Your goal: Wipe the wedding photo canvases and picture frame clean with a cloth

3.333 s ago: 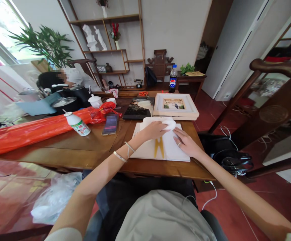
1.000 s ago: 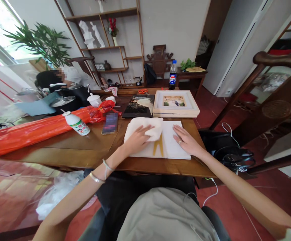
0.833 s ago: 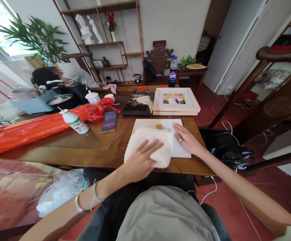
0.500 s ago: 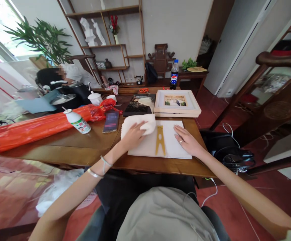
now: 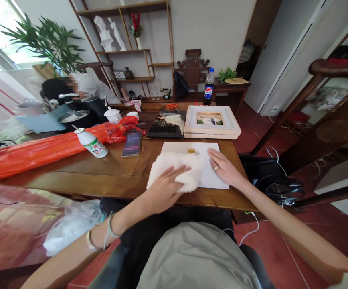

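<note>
Under my left hand [image 5: 165,186] lies a fluffy white cloth [image 5: 154,170]; the fingers are stretched out over it, pressing it flat. The cloth covers the left and lower part of a white rectangular board [image 5: 213,176] near the table's front edge. Just past the cloth shows the top end of a flat yellow-gold piece [image 5: 191,151], the rest of it hidden. My right hand [image 5: 223,165], with a ring on it, rests flat on the board's right side, fingers straight and holding nothing.
Behind the board stand a white picture frame [image 5: 229,120] and a dark photo panel [image 5: 164,124], with orange scissors [image 5: 172,106] and a cola bottle [image 5: 209,90] beyond. To the left are a phone [image 5: 131,143], a white bottle [image 5: 91,143] and a red plastic-wrapped roll [image 5: 41,146].
My left hand has slid the cloth toward me and to the right, so it now covers most of the yellow-gold piece. My right hand stays put.
</note>
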{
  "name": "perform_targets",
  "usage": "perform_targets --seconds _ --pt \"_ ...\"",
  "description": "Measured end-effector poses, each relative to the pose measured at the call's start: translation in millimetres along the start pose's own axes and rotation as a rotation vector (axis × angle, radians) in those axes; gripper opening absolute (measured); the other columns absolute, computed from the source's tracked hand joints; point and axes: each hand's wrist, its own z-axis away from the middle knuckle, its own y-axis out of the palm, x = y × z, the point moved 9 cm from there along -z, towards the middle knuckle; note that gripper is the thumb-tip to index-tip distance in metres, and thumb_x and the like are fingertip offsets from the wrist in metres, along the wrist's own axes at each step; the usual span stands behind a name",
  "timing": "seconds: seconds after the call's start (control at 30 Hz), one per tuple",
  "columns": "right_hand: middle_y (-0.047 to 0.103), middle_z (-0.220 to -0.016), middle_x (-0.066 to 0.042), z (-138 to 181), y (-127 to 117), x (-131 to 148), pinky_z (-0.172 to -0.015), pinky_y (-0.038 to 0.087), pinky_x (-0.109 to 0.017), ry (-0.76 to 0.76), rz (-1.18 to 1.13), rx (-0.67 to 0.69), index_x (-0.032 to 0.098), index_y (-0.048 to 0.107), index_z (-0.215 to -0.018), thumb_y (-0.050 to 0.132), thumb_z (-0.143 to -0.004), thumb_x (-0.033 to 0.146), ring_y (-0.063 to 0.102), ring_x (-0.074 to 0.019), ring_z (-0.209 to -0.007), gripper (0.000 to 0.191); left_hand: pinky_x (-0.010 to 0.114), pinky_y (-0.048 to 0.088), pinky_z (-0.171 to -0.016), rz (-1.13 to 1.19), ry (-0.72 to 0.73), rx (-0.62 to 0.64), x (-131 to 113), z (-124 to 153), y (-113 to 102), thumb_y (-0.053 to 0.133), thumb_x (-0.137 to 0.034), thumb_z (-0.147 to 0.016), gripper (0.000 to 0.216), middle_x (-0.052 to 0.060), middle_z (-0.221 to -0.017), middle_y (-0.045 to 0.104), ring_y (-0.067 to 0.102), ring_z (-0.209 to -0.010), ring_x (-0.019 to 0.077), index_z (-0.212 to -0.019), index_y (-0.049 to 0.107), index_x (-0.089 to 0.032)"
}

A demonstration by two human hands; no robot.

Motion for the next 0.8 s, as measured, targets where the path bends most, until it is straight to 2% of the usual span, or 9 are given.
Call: perform_targets --seconds 0.2,0.33,0.4,0.47,0.67,0.73,0.8 --pt "0.041 -0.15 -0.01 0.5 2.1 -3.4 -0.118 0.027 -0.051 -0.011 0.021 0.004 0.017 0.045 -0.142 0.035 -0.096 0.042 0.034 -0.0264 -0.141 0.053 0.052 0.027 -0.112 -0.115 -0.104 -0.097 76.3 -45.9 -13.3 0.05 -0.027 -0.095 0.025 0.012 -0.146 0.044 0.034 -0.139 0.0294 -0.103 0.067 -0.011" --pt "0.042 -0.15 -0.009 0.9 1.6 -4.7 -0.118 0.027 -0.051 -0.003 0.008 -0.003 0.019 0.046 -0.141 0.036 -0.096 0.043 0.033 -0.026 -0.141 0.052 0.05 0.036 -0.107 -0.167 -0.164 -0.089 101.3 -62.6 -10.9 0.047 -0.018 -0.092 0.025 0.016 -0.138 0.051 0.039 -0.135 0.0313 -0.108 0.064 -0.009" --pt "0.041 -0.15 -0.008 0.9 1.4 -4.3 -0.118 0.027 -0.051 -0.003 0.007 -0.004 0.02 0.045 -0.142 0.036 -0.096 0.043 0.034 -0.0257 -0.141 0.052 0.047 0.037 -0.107 -0.177 -0.157 -0.049 98.9 -59.2 -6.9 0.046 -0.012 -0.091 0.023 0.016 -0.131 0.058 0.043 -0.132 0.0298 -0.104 0.064 -0.01" --pt "0.041 -0.15 -0.009 0.8 2.1 -3.6 -0.118 0.026 -0.051 -0.003 0.012 0.005 0.019 0.045 -0.142 0.035 -0.096 0.043 0.034 -0.0259 -0.141 0.052 0.044 0.039 -0.107 -0.178 -0.137 0.009 85.5 -46.7 -5.9 0.047 -0.012 -0.09 0.02 0.016 -0.125 0.061 0.046 -0.13 0.0288 -0.099 0.065 -0.011" --pt "0.041 -0.15 -0.011 -0.2 1.4 -0.9 -0.119 0.026 -0.048 0.019 0.021 0.018 0.015 0.046 -0.141 0.036 -0.095 0.042 0.033 -0.0266 -0.142 0.054 0.032 0.04 -0.106 -0.057 0.02 0.226 6.6 8.8 -22.0 0.051 -0.013 -0.091 0.016 0.009 -0.12 0.066 0.048 -0.13 0.0205 -0.089 0.066 -0.018" --pt "0.04 -0.15 -0.013 -0.5 1.6 -0.2 -0.119 0.025 -0.048 0.021 0.037 0.026 0.012 0.046 -0.141 0.035 -0.095 0.041 0.032 -0.0269 -0.142 0.055 0.032 0.039 -0.108 -0.013 0.016 0.255 0.9 14.1 -23.7 0.051 -0.013 -0.091 0.017 0.007 -0.121 0.065 0.046 -0.132 0.0193 -0.089 0.066 -0.019" --pt "0.04 -0.15 -0.015 -0.6 2.4 -0.4 -0.119 0.025 -0.049 0.021 0.049 0.032 0.01 0.045 -0.141 0.034 -0.096 0.041 0.032 -0.027 -0.142 0.056 0.034 0.036 -0.111 0.007 0.015 0.23 10.6 8.4 -21.0 0.055 -0.018 -0.09 0.012 0.007 -0.126 0.063 0.04 -0.136 0.0206 -0.091 0.067 -0.019"
